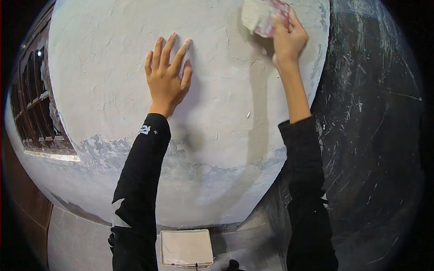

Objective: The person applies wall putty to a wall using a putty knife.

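My left hand (167, 77) lies flat against the whitish wall (113, 90), fingers spread, with nothing in it. Higher up and to the right, my right hand (290, 43) grips a flat cream-and-red tool (264, 17) at the wall's upper right. Its broad cream end points left, pressed to or very near the surface. Motion blur and my fingers hide its exact kind. Around the tool the wall shows shadow and a darker patch. Both forearms, in black sleeves, reach up from the lower edge.
Below the wall, a square tray (186, 247) of cream material sits on the floor. To the left is a dark barred window (38, 99). A dark, scratched and splattered wall (370, 135) meets the white one at the right. Bare grey patches (108, 151) cross the lower white wall.
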